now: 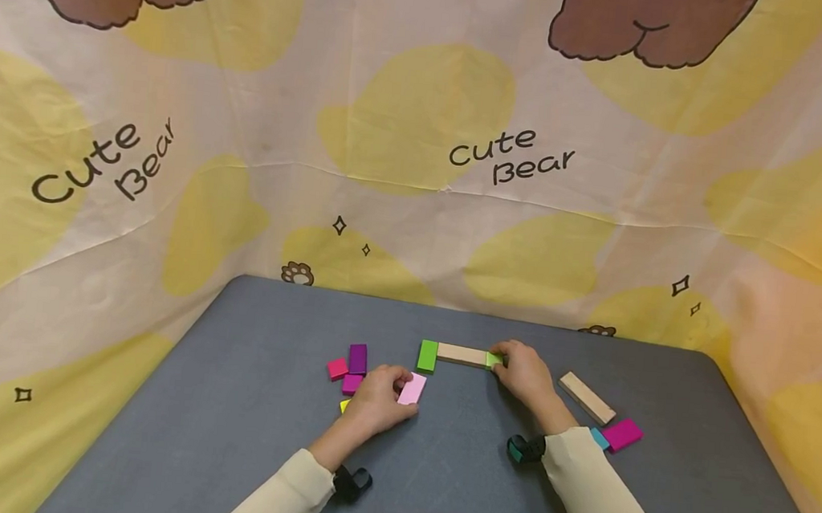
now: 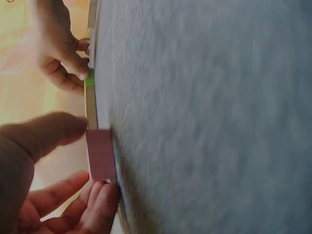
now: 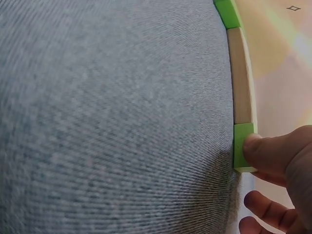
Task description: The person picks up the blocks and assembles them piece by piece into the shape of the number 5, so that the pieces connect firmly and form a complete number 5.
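Observation:
My left hand (image 1: 372,398) grips a pale pink block (image 1: 412,389) between thumb and fingers, close over the grey table. In the left wrist view the thumb is at one end of that pink block (image 2: 101,154) and the fingertips at the other. With the thumb on its near face, my right hand (image 1: 526,375) pinches a light green block (image 3: 243,146). This block abuts the right end of a plain wooden plank (image 1: 461,355). At the plank's left end stands another green block (image 1: 427,356), just beyond the pink one.
Left of my left hand lie a purple block (image 1: 358,359), a red block (image 1: 337,369), a magenta block (image 1: 352,385) and a partly hidden yellow block (image 1: 344,406). By my right forearm are a second wooden plank (image 1: 587,398), a blue block (image 1: 599,439) and another magenta block (image 1: 622,435).

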{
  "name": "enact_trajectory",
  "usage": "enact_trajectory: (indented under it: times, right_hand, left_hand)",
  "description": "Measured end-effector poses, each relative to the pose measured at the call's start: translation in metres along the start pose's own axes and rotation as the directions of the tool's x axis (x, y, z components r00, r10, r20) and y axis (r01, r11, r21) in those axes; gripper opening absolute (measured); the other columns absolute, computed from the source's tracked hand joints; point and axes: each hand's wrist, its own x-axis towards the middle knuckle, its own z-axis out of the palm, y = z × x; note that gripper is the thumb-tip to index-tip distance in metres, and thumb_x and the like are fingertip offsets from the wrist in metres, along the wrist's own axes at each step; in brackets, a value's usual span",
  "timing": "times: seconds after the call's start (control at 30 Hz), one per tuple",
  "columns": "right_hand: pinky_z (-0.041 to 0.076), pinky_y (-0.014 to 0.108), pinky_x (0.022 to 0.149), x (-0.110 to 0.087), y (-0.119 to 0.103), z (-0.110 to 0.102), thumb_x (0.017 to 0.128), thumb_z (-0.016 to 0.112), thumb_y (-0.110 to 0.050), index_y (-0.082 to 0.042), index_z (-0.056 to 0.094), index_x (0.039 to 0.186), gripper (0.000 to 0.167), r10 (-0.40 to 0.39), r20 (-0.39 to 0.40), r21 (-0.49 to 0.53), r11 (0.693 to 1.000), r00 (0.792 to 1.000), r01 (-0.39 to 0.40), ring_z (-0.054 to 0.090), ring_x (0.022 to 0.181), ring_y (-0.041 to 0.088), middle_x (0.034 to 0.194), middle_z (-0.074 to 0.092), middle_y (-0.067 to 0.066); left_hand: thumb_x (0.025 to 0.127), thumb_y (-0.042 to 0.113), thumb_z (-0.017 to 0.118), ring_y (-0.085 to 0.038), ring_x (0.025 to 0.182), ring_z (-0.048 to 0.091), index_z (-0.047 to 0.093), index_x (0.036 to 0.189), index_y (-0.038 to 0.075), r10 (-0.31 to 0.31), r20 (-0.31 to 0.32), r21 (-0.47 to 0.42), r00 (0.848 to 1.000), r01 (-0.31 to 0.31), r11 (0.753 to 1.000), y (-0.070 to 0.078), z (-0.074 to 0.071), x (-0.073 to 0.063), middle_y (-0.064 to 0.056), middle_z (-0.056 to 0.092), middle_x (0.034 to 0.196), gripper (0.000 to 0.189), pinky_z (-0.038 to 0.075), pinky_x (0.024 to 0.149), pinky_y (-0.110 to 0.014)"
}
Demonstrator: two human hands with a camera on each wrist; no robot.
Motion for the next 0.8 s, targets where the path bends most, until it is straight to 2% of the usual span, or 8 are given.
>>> enact_trajectory:
  times: [0.17, 0.33, 0.53, 0.8]
  right_hand:
    - [0.052, 0.047, 0.075, -0.001, 0.0, -0.001, 0.084, 0.071, -0.012, -0.008, 0.071, 0.108, 0.024, -0.048, 0.008, -0.034, 0.998, 0.999, 0.049, 0.065, 0.094, 0.032, 0.11, 0.067, 0.014]
    - [0.051, 0.05, 0.078, 0.0, 0.001, -0.001, 0.085, 0.069, -0.014, -0.009, 0.071, 0.109, 0.024, -0.071, -0.009, -0.063, 0.996, 0.997, 0.071, 0.062, 0.098, 0.035, 0.111, 0.067, 0.014]
    - [0.049, 0.05, 0.077, 0.0, 0.001, 0.0, 0.083, 0.07, -0.013, -0.008, 0.072, 0.105, 0.023, -0.089, -0.048, -0.067, 0.994, 0.995, 0.086, 0.06, 0.094, 0.035, 0.104, 0.066, 0.013]
    - [0.049, 0.047, 0.076, -0.002, 0.001, 0.002, 0.08, 0.071, -0.012, -0.008, 0.071, 0.104, 0.024, -0.083, -0.074, -0.045, 0.996, 0.994, 0.08, 0.06, 0.09, 0.031, 0.1, 0.067, 0.01]
  left_hand:
    - [0.073, 0.014, 0.073, -0.012, 0.078, 0.055, 0.068, 0.106, 0.006, 0.032, 0.068, 0.05, 0.997, -0.035, 0.998, -0.002, -0.009, 0.001, -0.007, 0.063, 0.094, 0.034, 0.048, 0.069, -0.027]
    - [0.074, 0.012, 0.076, -0.017, 0.089, 0.058, 0.068, 0.111, 0.007, 0.06, 0.141, 0.08, 0.988, -0.072, 0.994, -0.003, -0.014, 0.002, -0.007, 0.065, 0.101, 0.038, 0.05, 0.077, -0.032]
    - [0.075, 0.013, 0.076, -0.014, 0.086, 0.057, 0.068, 0.112, 0.009, 0.054, 0.135, 0.086, 0.989, -0.066, 0.994, -0.002, -0.01, 0.003, -0.004, 0.065, 0.099, 0.038, 0.05, 0.075, -0.03]
    - [0.077, 0.019, 0.077, -0.012, 0.082, 0.055, 0.068, 0.113, 0.013, -0.007, 0.146, 0.071, 0.989, -0.003, 0.997, 0.001, -0.007, 0.004, -0.002, 0.064, 0.1, 0.038, 0.049, 0.071, -0.029]
